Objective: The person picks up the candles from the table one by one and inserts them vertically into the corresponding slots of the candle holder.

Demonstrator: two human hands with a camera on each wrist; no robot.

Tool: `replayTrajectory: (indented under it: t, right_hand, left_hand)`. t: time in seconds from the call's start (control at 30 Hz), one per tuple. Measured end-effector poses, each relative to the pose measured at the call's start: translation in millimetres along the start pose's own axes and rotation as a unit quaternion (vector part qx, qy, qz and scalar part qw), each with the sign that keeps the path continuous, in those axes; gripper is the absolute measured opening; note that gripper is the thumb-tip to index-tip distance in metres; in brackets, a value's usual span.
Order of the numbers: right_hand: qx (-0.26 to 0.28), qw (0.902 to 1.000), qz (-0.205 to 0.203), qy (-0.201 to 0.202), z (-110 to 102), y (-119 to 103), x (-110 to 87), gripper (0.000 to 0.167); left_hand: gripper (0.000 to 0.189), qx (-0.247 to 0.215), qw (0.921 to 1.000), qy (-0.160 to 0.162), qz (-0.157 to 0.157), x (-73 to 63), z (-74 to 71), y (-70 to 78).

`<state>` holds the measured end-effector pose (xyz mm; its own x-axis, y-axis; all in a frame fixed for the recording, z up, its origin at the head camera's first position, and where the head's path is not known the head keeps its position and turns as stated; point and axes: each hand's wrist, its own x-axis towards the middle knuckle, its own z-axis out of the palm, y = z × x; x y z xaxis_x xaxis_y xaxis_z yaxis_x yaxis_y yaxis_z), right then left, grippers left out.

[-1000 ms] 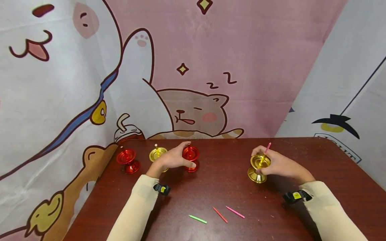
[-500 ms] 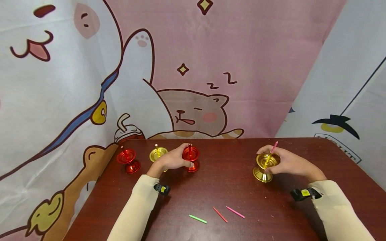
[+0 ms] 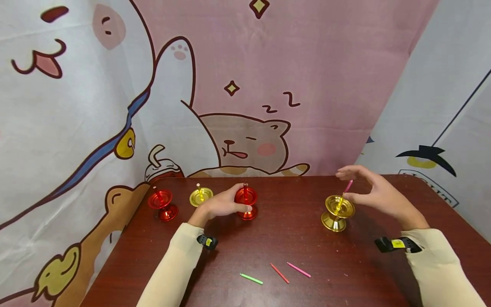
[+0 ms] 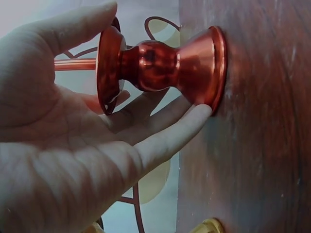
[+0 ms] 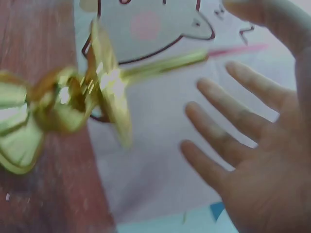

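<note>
As it stands upright, the gold candleholder (image 3: 335, 216) gleams.

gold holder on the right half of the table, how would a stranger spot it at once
Start with the dark brown table and go to its right half. There stands a shiny gold, goblet-shaped holder. Alone among its neighbours, it has a pink candle rising from it.
</note>
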<state>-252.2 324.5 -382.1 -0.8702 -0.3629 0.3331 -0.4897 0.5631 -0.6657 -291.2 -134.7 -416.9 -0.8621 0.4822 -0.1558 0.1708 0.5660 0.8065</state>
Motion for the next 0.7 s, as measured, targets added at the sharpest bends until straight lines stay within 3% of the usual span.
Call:
replayTrajectory:
  t: [0.23, 0.37, 0.57, 0.7]
  right_hand:
    - [0.003, 0.9965, -0.022, 0.08, 5, -45, 2.3, 0.061]
    - [0.002, 0.9916, -0.062, 0.113, 9, -71, 1.5, 0.061]
    - [-0.004, 0.9817, -0.153, 0.114, 18, -98, -0.6, 0.071]
    - [-0.012, 0.9833, -0.16, 0.085, 28, -107, -1.4, 0.073]
  left_hand:
    - [0.09, -0.004, 0.9999, 0.007, 0.011, 2.5, 7.2, 2.5]
    - [0.087, -0.016, 0.9997, 0.009, 0.018, 4.5, 10.4, 1.7]
    - [0.084, -0.035, 0.9986, -0.002, 0.039, 7.3, 13.3, -1.7]
    - [0.082, -0.053, 0.997, -0.01, 0.056, 8.9, 15.6, -3.2]
